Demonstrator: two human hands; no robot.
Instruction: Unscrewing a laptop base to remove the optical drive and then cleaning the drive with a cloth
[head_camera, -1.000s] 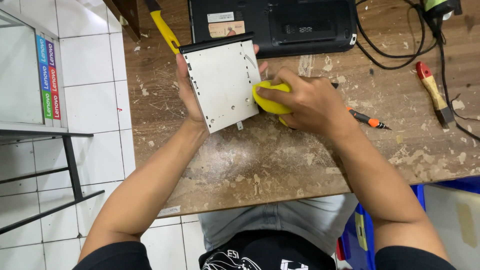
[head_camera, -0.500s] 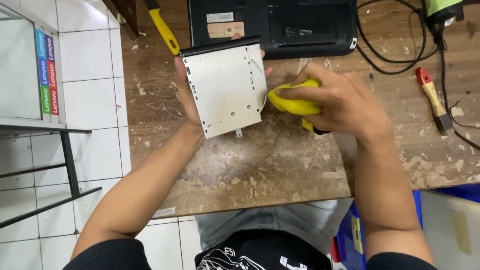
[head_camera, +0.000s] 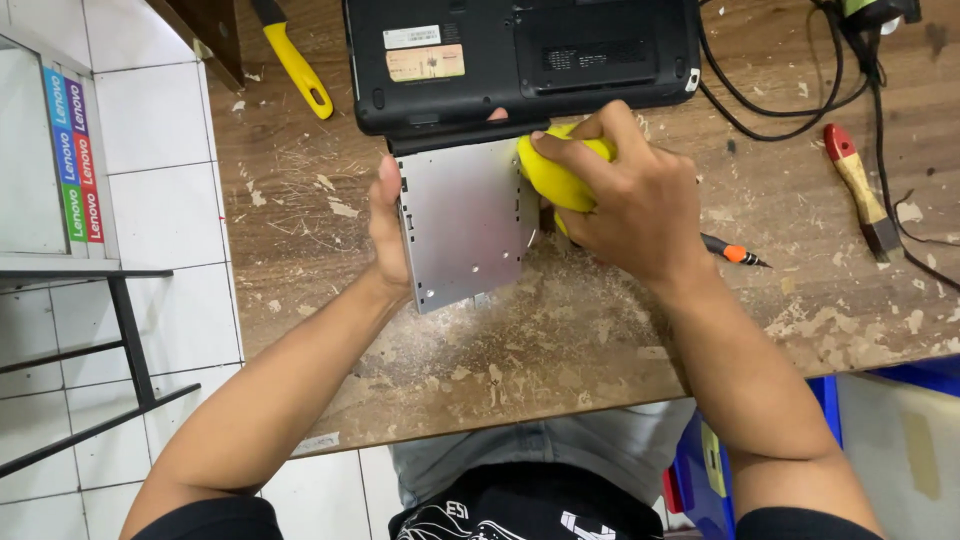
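The left hand (head_camera: 388, 225) grips a flat silver-grey optical drive (head_camera: 468, 222) by its left edge, thumb along the side and at least one fingertip showing past its far end. The drive is held over the middle of the worktop (head_camera: 600, 340), its metal face up and its far end touching or just meeting the near side of a black laptop (head_camera: 520, 55). The laptop lies upside down against the far edge of the worktop, its underside with labels and panel covers facing up. Whether the drive is partly inside the laptop's side slot cannot be told.

The right hand (head_camera: 625, 200) is closed around a rounded yellow object (head_camera: 548, 175), most likely a rubber air blower, pressed against the right far corner of the drive, just beside the laptop's near edge. Most of the yellow object is hidden under the fingers.

Just right of the right wrist lies a small screwdriver (head_camera: 738, 253) with a black and orange grip, tip pointing towards the right edge. Further right, near the right edge, lies a brush (head_camera: 862, 190) with a red and wooden handle. Black cables (head_camera: 770, 100) loop across the far right corner. A yellow-handled tool (head_camera: 295, 65) lies near the far left corner, beside a dark wooden piece. The worktop is worn wood, scattered with pale flakes and chips.
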